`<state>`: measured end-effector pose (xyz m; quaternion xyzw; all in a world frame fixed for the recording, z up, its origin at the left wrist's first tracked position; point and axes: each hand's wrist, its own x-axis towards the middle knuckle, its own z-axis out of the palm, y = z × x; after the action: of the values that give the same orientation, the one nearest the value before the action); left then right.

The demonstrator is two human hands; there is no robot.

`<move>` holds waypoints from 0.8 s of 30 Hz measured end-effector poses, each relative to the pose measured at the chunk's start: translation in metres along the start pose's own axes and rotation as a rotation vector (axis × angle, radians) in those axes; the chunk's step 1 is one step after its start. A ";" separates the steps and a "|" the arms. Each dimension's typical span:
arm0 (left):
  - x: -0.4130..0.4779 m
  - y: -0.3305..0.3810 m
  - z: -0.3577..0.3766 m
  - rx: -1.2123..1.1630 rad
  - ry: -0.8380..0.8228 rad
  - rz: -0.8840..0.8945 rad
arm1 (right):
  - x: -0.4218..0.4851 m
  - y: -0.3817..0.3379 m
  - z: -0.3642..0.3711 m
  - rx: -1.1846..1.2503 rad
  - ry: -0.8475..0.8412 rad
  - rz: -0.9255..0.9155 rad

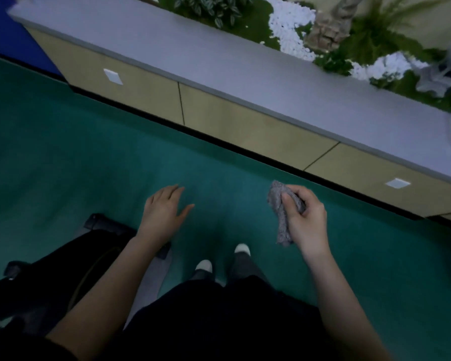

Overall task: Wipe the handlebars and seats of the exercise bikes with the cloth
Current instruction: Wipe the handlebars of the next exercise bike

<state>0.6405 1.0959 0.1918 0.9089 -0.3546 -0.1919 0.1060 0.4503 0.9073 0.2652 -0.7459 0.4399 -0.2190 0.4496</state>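
The right grip point(306, 220) pinches the grey cloth point(280, 217) between thumb and fingers, its tail hanging below; the left grip point(164, 211), fingers straight and empty, hovers over the floor point(89, 152)

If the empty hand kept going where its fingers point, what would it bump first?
Probably the beige planter wall. Before that, the left hand has only green floor ahead of it. Depth is hard to judge here.
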 end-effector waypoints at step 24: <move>0.132 0.043 -0.024 -0.104 0.091 -0.579 | 0.291 -0.039 0.055 -0.016 -0.517 -0.171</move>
<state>0.7142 0.9753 0.1918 0.9733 -0.0653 -0.1910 0.1092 0.6585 0.6937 0.2516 -0.8151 0.2476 -0.0552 0.5209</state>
